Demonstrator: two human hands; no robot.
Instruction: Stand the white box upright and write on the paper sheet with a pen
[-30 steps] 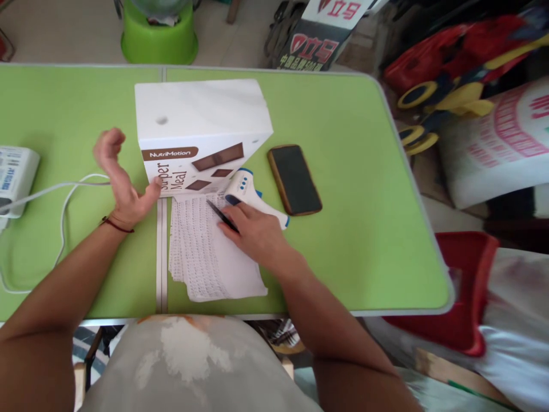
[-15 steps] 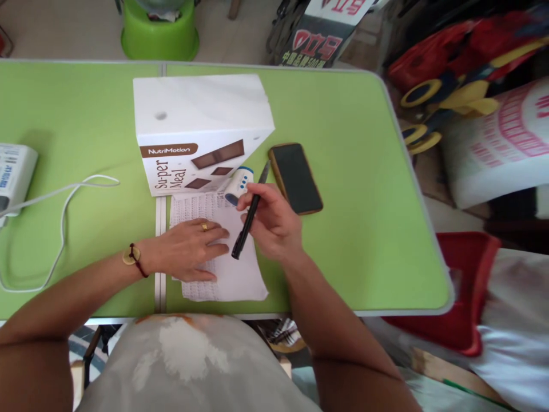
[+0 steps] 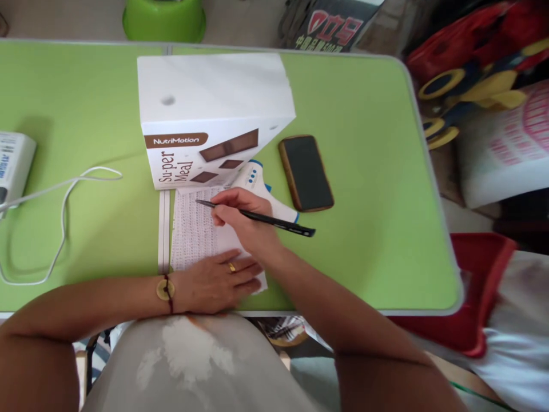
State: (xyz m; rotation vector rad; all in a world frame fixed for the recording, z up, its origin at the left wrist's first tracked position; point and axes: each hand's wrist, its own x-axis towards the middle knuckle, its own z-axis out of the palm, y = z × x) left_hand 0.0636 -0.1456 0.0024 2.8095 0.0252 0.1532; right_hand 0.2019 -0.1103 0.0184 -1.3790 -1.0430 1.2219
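Observation:
A black pen (image 3: 277,222) is pinched in my right hand (image 3: 246,217), its tip pointing left over the upper part of a sheet of paper (image 3: 195,229). Rows of small handwriting cover the paper's left side; its right side is mostly blank and partly hidden. Whether the tip touches the paper I cannot tell. My left hand (image 3: 221,280) lies flat across the lower part of the sheet, fingers stretched to the right. Just beyond my right hand is a white and blue device (image 3: 253,176), shaped like a handheld thermometer, partly covered by that hand.
A white NutriMotion box (image 3: 214,91) stands behind the paper. To the right lies a phone (image 3: 306,173) on the green table (image 3: 377,200). A white cable (image 3: 64,220) curls on the left beside a white power block (image 3: 15,166). Beyond the right edge is a red bin (image 3: 484,286).
My right hand has turned the pen from upright to tip-left and brought it over the writing. My left hand has slid down and right on the paper. The view has shifted slightly.

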